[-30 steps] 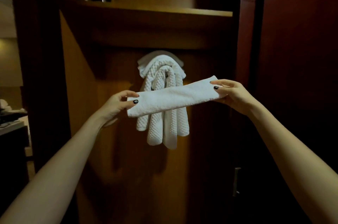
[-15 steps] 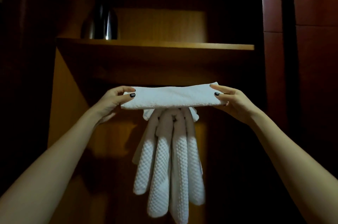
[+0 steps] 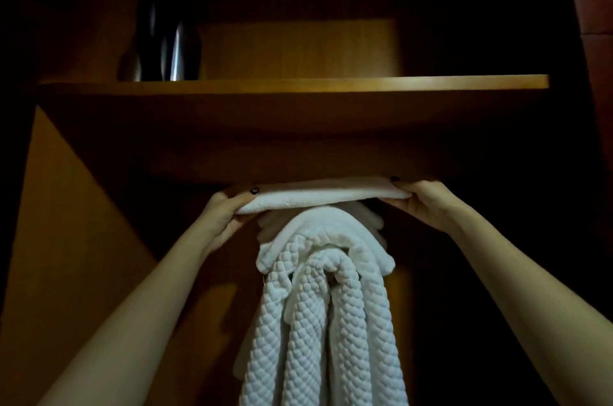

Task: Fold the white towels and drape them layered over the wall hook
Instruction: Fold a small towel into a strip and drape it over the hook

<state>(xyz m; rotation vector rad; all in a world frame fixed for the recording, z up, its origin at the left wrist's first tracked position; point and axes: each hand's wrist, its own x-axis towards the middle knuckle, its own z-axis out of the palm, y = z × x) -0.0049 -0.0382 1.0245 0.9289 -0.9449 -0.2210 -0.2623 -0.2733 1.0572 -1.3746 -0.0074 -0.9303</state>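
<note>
White folded towel (image 3: pixel 323 198), smooth pile, held out as a narrow flat band. Its long axis runs left to right and close to level, the right end a shade higher. Left hand (image 3: pixel 225 216) grasps the left end and right hand (image 3: pixel 421 203) the right end, fingers curled beneath; a dark-polished nail shows on the upper face at each end. The band sits just under the wooden shelf (image 3: pixel 298 88) and right above the crown of the waffle-weave towels (image 3: pixel 325 306) already draped below, touching or nearly touching them; contact cannot be told in this light. The hook itself is hidden under those layers. Key relation: the band's middle lies over the crown, crosswise to the hanging folds, with both hands well out to either side and about equally near. Judgement: the new layer is placed but not yet draped, and the next move calls for lowering both ends together so that they fall evenly either side. Risks are an off-centre drop sliding the towel off, or knuckles catching the shelf's underside. A dark metal vessel (image 3: pixel 166 50) stands on the shelf at upper left, clear of the work.
</note>
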